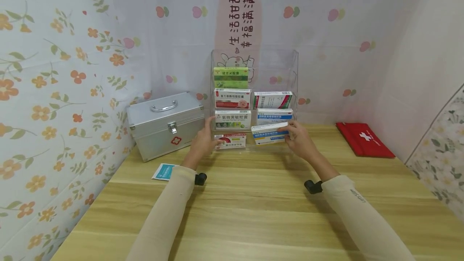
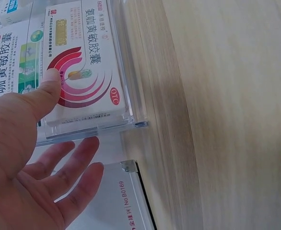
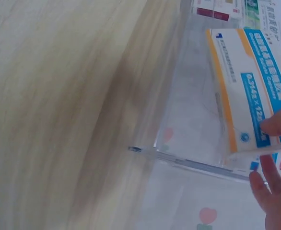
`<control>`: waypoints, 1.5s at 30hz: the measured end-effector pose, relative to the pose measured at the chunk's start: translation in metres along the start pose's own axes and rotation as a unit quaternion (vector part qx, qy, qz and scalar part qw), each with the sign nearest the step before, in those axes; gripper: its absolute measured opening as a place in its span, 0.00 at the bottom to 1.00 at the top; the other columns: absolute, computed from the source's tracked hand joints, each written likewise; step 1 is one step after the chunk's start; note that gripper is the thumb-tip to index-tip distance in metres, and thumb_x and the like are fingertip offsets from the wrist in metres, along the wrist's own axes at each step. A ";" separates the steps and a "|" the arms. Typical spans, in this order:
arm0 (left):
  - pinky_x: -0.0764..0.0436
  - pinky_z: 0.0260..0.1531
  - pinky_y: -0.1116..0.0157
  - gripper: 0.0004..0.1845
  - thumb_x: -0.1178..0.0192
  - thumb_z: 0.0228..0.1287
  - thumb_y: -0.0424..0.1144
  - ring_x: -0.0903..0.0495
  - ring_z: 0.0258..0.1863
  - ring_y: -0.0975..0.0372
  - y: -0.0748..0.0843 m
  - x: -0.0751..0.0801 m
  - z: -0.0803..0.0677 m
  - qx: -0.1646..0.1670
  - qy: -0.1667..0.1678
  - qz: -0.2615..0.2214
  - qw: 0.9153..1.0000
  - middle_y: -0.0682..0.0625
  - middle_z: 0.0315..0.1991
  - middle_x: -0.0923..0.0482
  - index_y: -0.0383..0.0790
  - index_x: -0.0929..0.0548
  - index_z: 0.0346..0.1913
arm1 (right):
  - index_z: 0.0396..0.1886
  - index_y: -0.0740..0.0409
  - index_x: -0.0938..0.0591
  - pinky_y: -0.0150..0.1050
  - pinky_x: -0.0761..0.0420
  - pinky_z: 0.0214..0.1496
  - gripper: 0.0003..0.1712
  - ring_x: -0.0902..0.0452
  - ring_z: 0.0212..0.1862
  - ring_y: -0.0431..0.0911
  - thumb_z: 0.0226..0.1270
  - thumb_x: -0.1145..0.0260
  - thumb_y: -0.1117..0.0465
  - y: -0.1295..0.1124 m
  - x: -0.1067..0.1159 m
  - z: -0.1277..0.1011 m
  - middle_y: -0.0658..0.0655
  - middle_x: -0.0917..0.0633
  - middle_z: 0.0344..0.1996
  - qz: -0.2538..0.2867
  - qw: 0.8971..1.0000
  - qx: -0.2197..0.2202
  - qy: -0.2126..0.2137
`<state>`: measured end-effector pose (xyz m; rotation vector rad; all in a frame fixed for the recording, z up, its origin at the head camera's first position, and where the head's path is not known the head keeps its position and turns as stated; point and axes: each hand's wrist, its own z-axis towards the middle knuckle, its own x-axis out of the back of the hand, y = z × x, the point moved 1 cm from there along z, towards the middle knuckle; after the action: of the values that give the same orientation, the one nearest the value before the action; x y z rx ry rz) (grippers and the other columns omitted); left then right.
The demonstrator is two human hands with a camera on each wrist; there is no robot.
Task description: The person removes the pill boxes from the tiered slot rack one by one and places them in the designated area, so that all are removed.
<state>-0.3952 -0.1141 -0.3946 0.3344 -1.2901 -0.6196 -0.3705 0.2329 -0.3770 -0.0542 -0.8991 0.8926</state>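
Note:
In the head view, my right hand (image 1: 300, 141) pinches a blue-and-white medicine box (image 1: 269, 135) with an orange stripe by its right end. The box is tilted, at the front of the clear tiered rack (image 1: 277, 59). The right wrist view shows my thumb on the face of this medicine box (image 3: 241, 81). My left hand (image 1: 203, 144) is at the rack's left side, its thumb on a red-and-white capsule box (image 2: 83, 62) in the bottom tier. Its other fingers are spread loosely outside the rack's side edge.
Green, red-and-white and other medicine boxes (image 1: 232, 99) fill the rack's left column; two more stand at right. A silver first-aid case (image 1: 166, 126) stands left, with a blue-and-white packet (image 1: 163, 171) before it. A red pouch (image 1: 364, 139) with a white cross lies right.

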 end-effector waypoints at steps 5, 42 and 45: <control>0.27 0.17 0.62 0.53 0.28 0.58 0.49 0.24 0.22 0.53 0.000 0.001 0.000 0.001 -0.005 0.004 1.000 0.44 0.29 0.24 0.64 0.56 0.75 | 0.47 0.65 0.15 0.59 0.21 0.51 0.23 0.27 0.54 0.63 0.51 0.32 0.83 -0.004 0.002 0.000 0.68 0.24 0.53 -0.011 1.000 0.006 0.004; 0.27 0.20 0.62 0.54 0.29 0.60 0.50 0.28 0.19 0.58 -0.009 0.004 0.004 -0.040 -0.034 0.002 0.999 0.46 0.22 0.27 0.57 0.59 0.76 | 0.58 0.69 0.21 0.32 0.15 0.40 0.26 0.16 0.47 0.62 0.58 0.27 0.72 -0.053 0.000 -0.022 0.71 0.21 0.55 0.268 0.955 -0.119 -0.032; 0.26 0.20 0.61 0.54 0.29 0.59 0.49 0.26 0.19 0.57 -0.009 0.003 0.005 -0.040 -0.035 -0.003 0.999 0.46 0.23 0.25 0.58 0.59 0.76 | 0.57 0.69 0.20 0.32 0.15 0.39 0.26 0.17 0.47 0.63 0.58 0.26 0.71 -0.056 -0.004 -0.025 0.70 0.20 0.56 0.275 0.953 -0.123 -0.040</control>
<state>-0.4021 -0.1227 -0.3963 0.2529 -1.3282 -0.6907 -0.3176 0.2011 -0.3739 -0.5088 -1.0904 1.2995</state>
